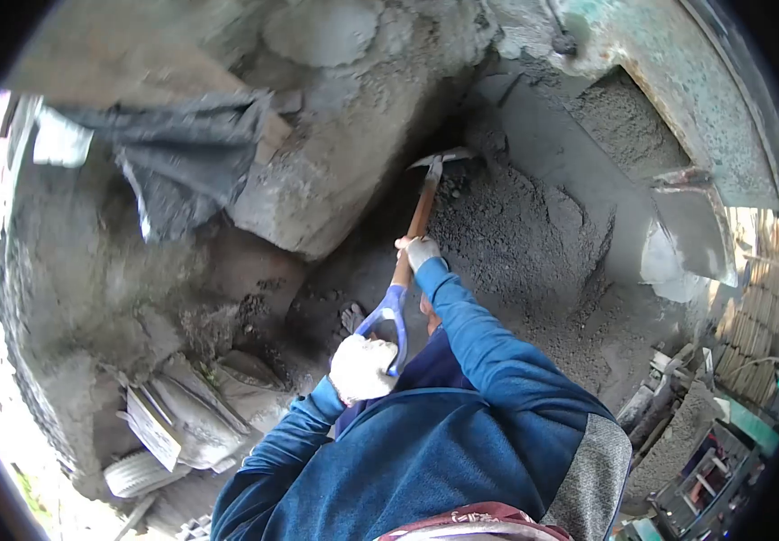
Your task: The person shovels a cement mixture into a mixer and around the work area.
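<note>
A shovel (423, 206) with a wooden shaft and a blue D-shaped handle runs forward from my body. My left hand (363, 368), in a white glove, is closed round the blue handle at its rear end. Farther up, my right hand (419, 252), also partly covered in white, grips the wooden shaft. The shovel's head lies at the edge of a heap of dark grey, gritty material (524, 234), and its blade is mostly hidden. A bare foot (351, 317) shows just left of the handle.
A large grey block (317, 180) rises left of the shovel, with dark sheeting (195, 162) draped beside it. A worn green metal frame (678, 81) stands at upper right. Sacks (195, 410) and a tyre (143, 474) lie lower left, wood pieces (664, 388) lower right.
</note>
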`<state>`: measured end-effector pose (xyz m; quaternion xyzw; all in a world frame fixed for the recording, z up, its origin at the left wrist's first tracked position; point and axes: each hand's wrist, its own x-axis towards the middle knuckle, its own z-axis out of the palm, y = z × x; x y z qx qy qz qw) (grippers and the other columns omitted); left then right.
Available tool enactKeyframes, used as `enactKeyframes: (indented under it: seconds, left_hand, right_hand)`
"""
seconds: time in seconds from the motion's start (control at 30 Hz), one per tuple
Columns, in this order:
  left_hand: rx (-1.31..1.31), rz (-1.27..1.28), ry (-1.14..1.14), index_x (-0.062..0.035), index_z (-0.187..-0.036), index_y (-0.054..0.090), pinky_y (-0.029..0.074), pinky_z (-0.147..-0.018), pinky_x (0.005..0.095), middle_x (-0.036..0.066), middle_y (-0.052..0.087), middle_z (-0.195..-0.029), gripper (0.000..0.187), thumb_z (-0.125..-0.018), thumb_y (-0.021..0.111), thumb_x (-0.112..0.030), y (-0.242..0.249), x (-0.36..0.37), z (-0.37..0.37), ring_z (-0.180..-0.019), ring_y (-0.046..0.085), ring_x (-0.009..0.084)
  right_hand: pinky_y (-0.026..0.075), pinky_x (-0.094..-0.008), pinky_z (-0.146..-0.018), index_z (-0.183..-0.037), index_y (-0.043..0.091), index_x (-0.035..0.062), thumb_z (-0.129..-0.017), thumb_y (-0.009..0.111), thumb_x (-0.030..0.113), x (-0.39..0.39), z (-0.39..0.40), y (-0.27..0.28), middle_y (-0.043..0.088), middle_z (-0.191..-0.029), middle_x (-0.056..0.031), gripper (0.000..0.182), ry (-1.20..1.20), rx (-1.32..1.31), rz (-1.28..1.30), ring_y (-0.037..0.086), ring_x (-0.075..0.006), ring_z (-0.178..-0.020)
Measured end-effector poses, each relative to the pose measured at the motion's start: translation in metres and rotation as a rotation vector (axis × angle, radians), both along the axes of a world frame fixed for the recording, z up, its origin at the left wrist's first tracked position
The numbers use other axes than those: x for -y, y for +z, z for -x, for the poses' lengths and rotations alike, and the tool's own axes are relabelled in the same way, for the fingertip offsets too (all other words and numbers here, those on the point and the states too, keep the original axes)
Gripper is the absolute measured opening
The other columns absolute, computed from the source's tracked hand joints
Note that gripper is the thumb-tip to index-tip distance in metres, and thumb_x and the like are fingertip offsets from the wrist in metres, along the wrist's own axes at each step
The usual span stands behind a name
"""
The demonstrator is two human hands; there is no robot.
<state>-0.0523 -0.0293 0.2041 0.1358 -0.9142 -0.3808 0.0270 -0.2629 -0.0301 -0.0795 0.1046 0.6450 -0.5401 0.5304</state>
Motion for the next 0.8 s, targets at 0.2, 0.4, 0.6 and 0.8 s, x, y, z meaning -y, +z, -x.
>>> enactKeyframes:
  seconds: [0.2,0.4,0.6,0.8]
  left_hand:
    - [0.022,-0.706,0.790,-0.0043,-0.080,0.062,0.054,-0.060,0.0353,0.005,0.061,-0.065,0.022,-0.078,0.076,-0.021,0.002,-0.004,-0.110,-0.059,0.063,0.0172]
    - [-0.540,-1.892,1.610,-0.0019,-0.110,0.061,0.053,-0.071,0.0340,0.007,0.064,-0.096,0.042,-0.098,0.058,-0.042,-0.138,-0.056,-0.290,-0.078,0.062,0.0156]
    - [0.076,-1.094,2.327,-0.0135,-0.087,0.047,0.039,-0.051,0.0366,-0.001,0.040,-0.067,0.051,-0.091,0.053,-0.064,-0.125,-0.207,-0.467,-0.054,0.043,0.0145]
    - [-0.051,-1.143,2.322,-0.0107,-0.078,0.049,0.040,-0.046,0.0342,0.000,0.042,-0.060,0.050,-0.092,0.057,-0.058,-0.216,-0.109,-0.369,-0.047,0.044,0.0159]
  right_hand:
    - [0.052,-0.0407,-0.055,-0.084,0.060,0.0039,-0.087,0.074,0.017,0.000,-0.039,0.065,0.062,-0.071,-0.0089,0.020,-0.172,0.102,0.122,0.063,-0.0246,-0.060]
    - [0.051,-0.0407,-0.062,-0.079,0.055,0.0134,-0.089,0.069,0.015,-0.004,-0.147,-0.062,0.054,-0.070,-0.0013,0.017,-0.330,0.410,-0.113,0.055,-0.0224,-0.059]
    - [0.051,-0.0519,-0.050,-0.081,0.053,0.0138,-0.087,0.065,0.020,-0.107,-0.417,-0.147,0.046,-0.060,-0.0091,0.015,0.063,0.862,-0.360,0.055,-0.0316,-0.051]
    - [0.053,-0.0508,-0.056,-0.086,0.055,0.0127,-0.092,0.061,0.015,-0.046,-0.380,-0.272,0.055,-0.070,-0.0100,0.009,0.065,0.644,-0.411,0.057,-0.0292,-0.057]
